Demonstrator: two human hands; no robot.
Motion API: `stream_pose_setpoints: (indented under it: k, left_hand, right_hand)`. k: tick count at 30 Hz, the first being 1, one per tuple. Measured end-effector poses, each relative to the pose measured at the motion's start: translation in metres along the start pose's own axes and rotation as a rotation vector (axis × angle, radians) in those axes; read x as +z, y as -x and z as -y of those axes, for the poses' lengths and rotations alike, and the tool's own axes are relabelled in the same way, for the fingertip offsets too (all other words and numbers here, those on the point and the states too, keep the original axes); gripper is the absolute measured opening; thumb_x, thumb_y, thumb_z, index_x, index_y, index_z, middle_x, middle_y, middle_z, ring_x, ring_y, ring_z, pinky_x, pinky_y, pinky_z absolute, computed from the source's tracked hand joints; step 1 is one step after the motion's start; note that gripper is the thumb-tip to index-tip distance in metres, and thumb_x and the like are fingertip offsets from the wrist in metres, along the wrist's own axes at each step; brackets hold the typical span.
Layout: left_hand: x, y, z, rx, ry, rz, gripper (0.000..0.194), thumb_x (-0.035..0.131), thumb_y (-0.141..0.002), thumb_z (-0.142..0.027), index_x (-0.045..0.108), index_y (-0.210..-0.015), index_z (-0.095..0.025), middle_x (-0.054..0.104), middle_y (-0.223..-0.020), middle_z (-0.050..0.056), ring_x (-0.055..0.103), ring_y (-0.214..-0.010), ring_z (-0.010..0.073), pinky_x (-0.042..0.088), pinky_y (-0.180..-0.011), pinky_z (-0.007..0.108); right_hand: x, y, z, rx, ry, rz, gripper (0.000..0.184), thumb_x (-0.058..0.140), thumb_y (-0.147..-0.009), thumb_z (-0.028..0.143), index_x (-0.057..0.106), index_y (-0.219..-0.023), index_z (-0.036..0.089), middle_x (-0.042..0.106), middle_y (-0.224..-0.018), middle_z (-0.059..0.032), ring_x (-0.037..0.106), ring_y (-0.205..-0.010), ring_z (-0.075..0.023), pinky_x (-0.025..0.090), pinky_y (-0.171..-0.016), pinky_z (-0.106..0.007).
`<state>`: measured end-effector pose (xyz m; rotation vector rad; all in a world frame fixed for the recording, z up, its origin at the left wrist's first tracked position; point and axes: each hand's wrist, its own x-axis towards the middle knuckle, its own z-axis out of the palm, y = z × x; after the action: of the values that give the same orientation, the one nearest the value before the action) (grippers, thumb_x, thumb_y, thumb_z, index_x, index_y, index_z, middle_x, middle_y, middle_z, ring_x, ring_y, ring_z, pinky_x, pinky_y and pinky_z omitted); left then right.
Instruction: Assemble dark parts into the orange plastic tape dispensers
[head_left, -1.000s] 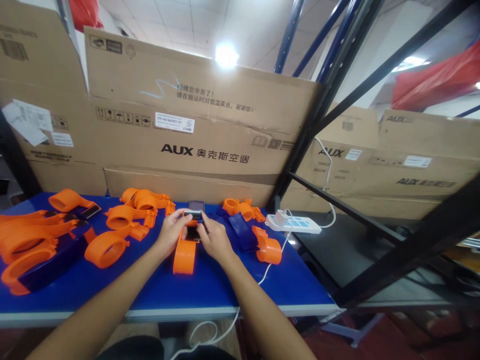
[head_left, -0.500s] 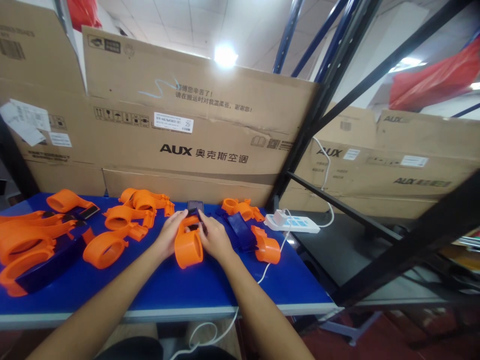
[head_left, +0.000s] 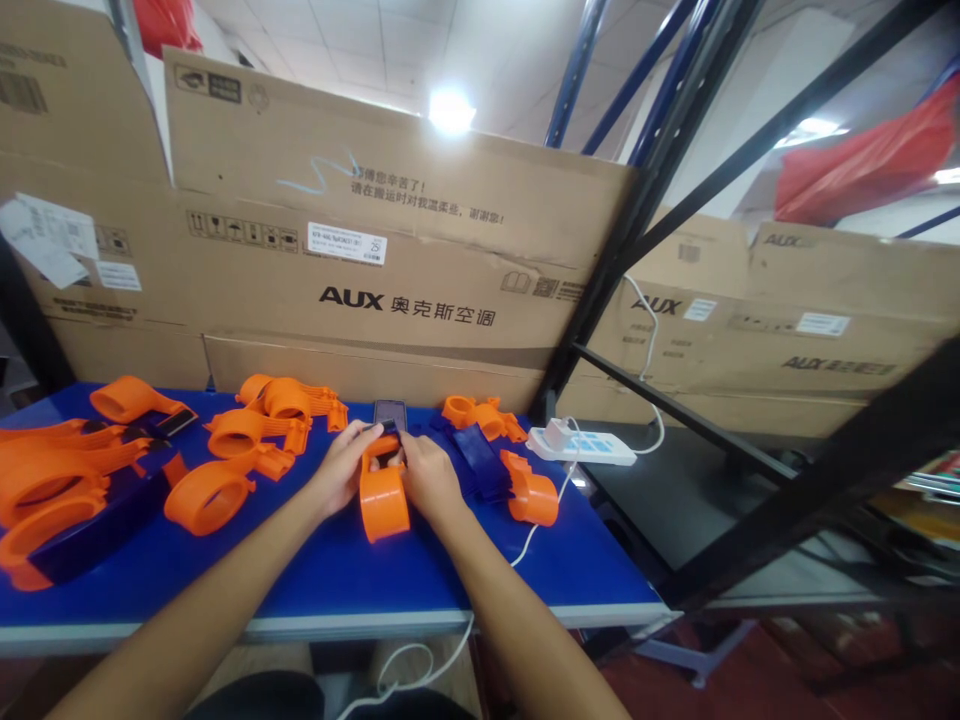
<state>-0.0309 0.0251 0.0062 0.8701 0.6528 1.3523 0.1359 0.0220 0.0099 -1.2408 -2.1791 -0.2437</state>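
Over the front middle of the table, an orange tape dispenser (head_left: 385, 502) is held between both hands, its wide ring towards me. My left hand (head_left: 346, 468) is closed round the left of its far end. On the other side, my right hand (head_left: 431, 474) grips the same end, thumb and fingers at a dark piece (head_left: 389, 428) on top. The fingers partly hide that piece, so how it sits cannot be made out. Just beyond the hands lies a phone-like dark device (head_left: 391, 411). Dark blue pieces (head_left: 484, 462) lie right of my right hand.
More orange dispensers (head_left: 206, 497) lie in groups on the left of the blue table (head_left: 300, 590), several with dark parts. Another orange dispenser (head_left: 534, 497) and a white power strip (head_left: 581, 445) with a cable are on the right. Cardboard (head_left: 405, 350) stands behind; a black rack post (head_left: 600, 285) rises at right.
The held dispenser has shifted slightly right and its ring has turned a little. Both hands keep hold of it, with the right fingers moved slightly at the dark piece.
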Motion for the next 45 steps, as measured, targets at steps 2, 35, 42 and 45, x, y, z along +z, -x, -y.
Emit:
stream_pose_setpoints:
  k: [2, 35, 42, 45]
  left_hand:
    - [0.000, 0.000, 0.000, 0.000, 0.006, 0.002, 0.042, 0.086, -0.073, -0.043, 0.053, -0.084, -0.021, 0.063, -0.066, -0.005, 0.055, -0.045, 0.0082, 0.042, -0.046, 0.019]
    - [-0.010, -0.004, 0.000, 0.056, -0.184, 0.023, 0.039, 0.079, -0.077, -0.047, 0.068, -0.101, -0.018, 0.050, -0.044, -0.008, 0.042, -0.033, 0.0081, 0.031, -0.039, 0.019]
    - [-0.003, 0.001, -0.002, -0.011, -0.104, 0.120, 0.039, 0.077, -0.079, -0.044, 0.066, -0.107, -0.019, 0.059, -0.050, -0.003, 0.039, -0.030, 0.0072, 0.028, -0.037, 0.019]
    - [0.000, 0.004, -0.005, -0.012, -0.085, 0.043, 0.039, 0.078, -0.078, -0.044, 0.065, -0.104, -0.019, 0.063, -0.054, -0.002, 0.041, -0.032, 0.0074, 0.032, -0.038, 0.020]
  right_hand:
    - [0.000, 0.001, 0.002, -0.005, 0.023, 0.003, 0.037, 0.056, -0.094, 0.016, 0.063, -0.130, 0.013, 0.073, -0.093, -0.0132, 0.066, -0.087, -0.0242, 0.053, -0.081, -0.031]
    - [-0.004, -0.003, -0.009, -0.052, -0.223, -0.119, 0.018, 0.048, -0.098, 0.022, 0.062, -0.089, 0.019, 0.067, -0.079, -0.0066, 0.061, -0.072, -0.0187, 0.042, -0.067, -0.027]
    - [-0.001, -0.011, -0.019, 0.327, -0.839, -0.207, 0.027, 0.050, -0.096, 0.036, 0.059, -0.076, 0.021, 0.064, -0.066, -0.0008, 0.058, -0.054, -0.0144, 0.046, -0.052, -0.024]
    - [0.000, -0.017, -0.027, 0.585, -1.267, -0.287, 0.023, 0.054, -0.094, 0.041, 0.060, -0.089, 0.020, 0.071, -0.077, -0.0038, 0.062, -0.053, -0.0144, 0.053, -0.049, -0.025]
